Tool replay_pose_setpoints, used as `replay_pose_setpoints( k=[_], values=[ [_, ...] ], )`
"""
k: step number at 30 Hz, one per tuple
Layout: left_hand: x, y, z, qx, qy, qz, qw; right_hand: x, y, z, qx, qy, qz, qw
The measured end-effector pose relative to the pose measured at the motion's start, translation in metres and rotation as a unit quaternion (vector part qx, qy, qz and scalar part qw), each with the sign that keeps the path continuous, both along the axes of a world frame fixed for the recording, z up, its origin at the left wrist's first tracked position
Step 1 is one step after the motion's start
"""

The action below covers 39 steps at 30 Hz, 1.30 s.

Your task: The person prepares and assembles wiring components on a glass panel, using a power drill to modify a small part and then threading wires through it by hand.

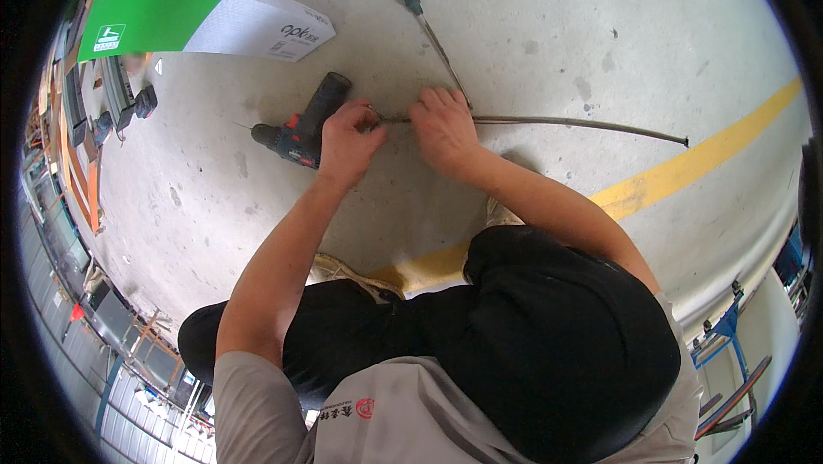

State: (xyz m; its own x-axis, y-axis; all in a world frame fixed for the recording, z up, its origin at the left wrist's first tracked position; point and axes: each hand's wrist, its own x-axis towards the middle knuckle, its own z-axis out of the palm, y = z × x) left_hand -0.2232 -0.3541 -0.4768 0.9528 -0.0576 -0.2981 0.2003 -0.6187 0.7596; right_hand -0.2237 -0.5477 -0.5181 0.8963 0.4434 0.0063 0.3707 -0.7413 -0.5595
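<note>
A long thin dark rod [566, 121] lies across the concrete floor in front of me, its far right end slightly bent. My left hand [350, 140] is closed in a pinch at the rod's left end; the fingertips partly hide what they grip. Farther right, my right hand [446, 129] wraps round the same rod, knuckles up. Beside my left hand rests a cordless drill [310, 125] with a thin bit pointing left. A long screwdriver [420, 18] with a dark green handle slants down from the top, its tip close to my right hand's fingers.
A green and white cardboard box [206, 14] stands at the upper left. Behind it are metal profiles and another power tool [146, 102]. A yellow stripe [703, 159] crosses the floor on the right and runs under my shoes. A blue metal frame [729, 327] stands at the lower right.
</note>
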Motion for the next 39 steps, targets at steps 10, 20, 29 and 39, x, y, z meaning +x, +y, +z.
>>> replay_pose_setpoints(
  k=[10,20,29,39],
  values=[
    [0.01,-0.002,-0.009,0.06,0.03,-0.042,0.997,0.002,-0.007,0.0,0.106,0.037,-0.022,0.993],
    [-0.004,0.005,-0.023,0.167,-0.052,-0.02,0.984,0.003,-0.009,-0.004,0.096,0.016,-0.015,0.995],
    [-0.018,0.012,-0.022,0.298,-0.027,-0.106,0.948,-0.005,-0.012,-0.022,0.027,-0.081,-0.004,0.996],
    [-0.004,-0.039,-0.017,0.26,-0.135,-0.307,0.905,-0.053,-0.174,0.024,0.061,-0.09,-0.199,0.974]
  ],
)
